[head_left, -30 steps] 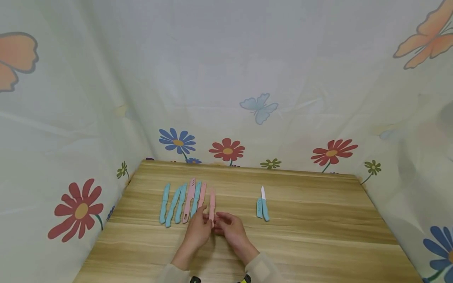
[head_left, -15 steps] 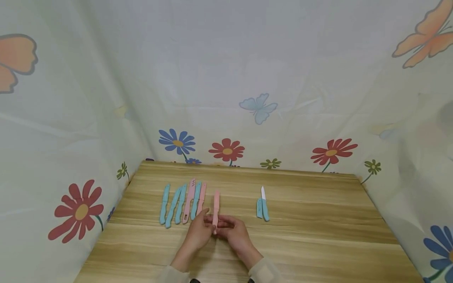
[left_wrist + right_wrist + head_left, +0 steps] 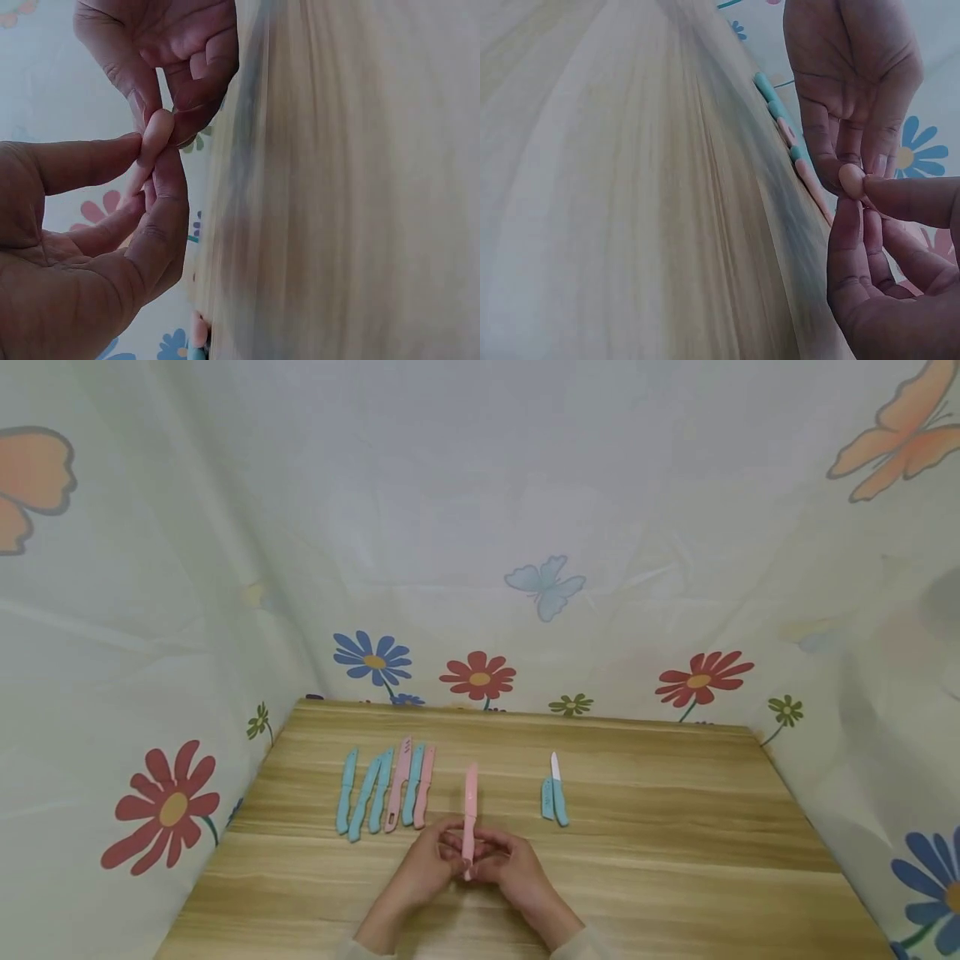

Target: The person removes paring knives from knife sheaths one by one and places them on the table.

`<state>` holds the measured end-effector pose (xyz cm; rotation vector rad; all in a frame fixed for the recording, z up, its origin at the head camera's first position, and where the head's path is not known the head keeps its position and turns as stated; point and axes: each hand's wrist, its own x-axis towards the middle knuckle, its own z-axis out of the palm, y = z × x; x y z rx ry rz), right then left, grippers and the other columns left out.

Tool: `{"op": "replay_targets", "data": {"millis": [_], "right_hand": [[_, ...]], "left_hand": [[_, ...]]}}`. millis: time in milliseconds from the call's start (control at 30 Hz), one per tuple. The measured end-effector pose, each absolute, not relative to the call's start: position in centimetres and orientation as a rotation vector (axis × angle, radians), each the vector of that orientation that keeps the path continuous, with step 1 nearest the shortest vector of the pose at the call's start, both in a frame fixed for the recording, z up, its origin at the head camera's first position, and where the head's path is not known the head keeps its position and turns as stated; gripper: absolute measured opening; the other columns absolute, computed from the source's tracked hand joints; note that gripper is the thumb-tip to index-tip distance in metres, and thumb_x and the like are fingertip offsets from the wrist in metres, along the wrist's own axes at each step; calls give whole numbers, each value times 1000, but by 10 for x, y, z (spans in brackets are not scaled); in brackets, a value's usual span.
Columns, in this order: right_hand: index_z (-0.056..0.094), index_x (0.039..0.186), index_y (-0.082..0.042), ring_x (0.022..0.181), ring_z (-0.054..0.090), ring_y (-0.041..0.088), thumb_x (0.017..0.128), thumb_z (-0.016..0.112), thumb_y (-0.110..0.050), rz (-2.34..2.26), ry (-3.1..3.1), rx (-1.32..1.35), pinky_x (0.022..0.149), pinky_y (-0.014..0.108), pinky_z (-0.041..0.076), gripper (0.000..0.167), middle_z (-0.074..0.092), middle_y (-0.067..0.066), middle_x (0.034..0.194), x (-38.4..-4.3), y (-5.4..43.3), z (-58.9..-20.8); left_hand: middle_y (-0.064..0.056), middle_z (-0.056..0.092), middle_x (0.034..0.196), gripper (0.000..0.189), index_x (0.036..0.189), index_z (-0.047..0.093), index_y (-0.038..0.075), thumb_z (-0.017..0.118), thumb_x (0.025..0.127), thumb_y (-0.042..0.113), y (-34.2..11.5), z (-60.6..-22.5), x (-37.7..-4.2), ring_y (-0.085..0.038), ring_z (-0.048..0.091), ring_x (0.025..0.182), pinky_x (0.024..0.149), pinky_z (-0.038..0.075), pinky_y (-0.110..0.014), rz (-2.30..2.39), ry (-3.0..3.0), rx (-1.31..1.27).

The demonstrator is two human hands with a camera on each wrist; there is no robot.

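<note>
A pink sheathed knife (image 3: 470, 797) is held in front of me, its sheathed end pointing away and its handle toward me. My left hand (image 3: 427, 864) pinches the handle from the left between thumb and fingers. From the other side my right hand (image 3: 513, 868) pinches the same handle. In the left wrist view the rounded handle end (image 3: 157, 129) shows between both hands' fingertips, raised off the table. The right wrist view also has the handle end (image 3: 851, 180) caught between the fingertips of both hands.
Left on the wooden table (image 3: 675, 860) lies a row of several sheathed knives, blue ones (image 3: 363, 802) and pink ones (image 3: 400, 785). To the right, a blue-handled knife (image 3: 561, 802) lies with its white blade bare, beside its blue sheath (image 3: 548, 799). A floral curtain (image 3: 480, 527) surrounds the table.
Both hands have moved right and toward me with the pink knife, away from the row. The knives on the table stay where they were.
</note>
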<state>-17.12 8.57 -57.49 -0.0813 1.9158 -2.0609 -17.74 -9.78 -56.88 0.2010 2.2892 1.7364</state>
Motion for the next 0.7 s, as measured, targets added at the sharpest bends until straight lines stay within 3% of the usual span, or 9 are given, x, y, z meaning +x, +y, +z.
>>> {"op": "replay_targets", "data": {"millis": [500, 700], "right_hand": [[53, 141, 9, 89, 69, 14, 83, 68, 11, -2000, 1913, -121, 78, 24, 60, 60, 61, 15, 114, -143, 111, -565], [53, 140, 9, 89, 70, 14, 86, 72, 7, -1992, 1919, -106, 78, 25, 61, 58, 61, 13, 113, -137, 119, -569]], "left_hand": [[-11, 62, 107, 54, 138, 54, 6, 72, 88, -4, -77, -565, -148, -19, 67, 90, 69, 57, -29, 1752, 2234, 221], [-10, 62, 106, 51, 137, 54, 7, 71, 89, -4, -68, -566, -139, -18, 67, 90, 69, 57, -26, 1768, 2220, 242]]}}
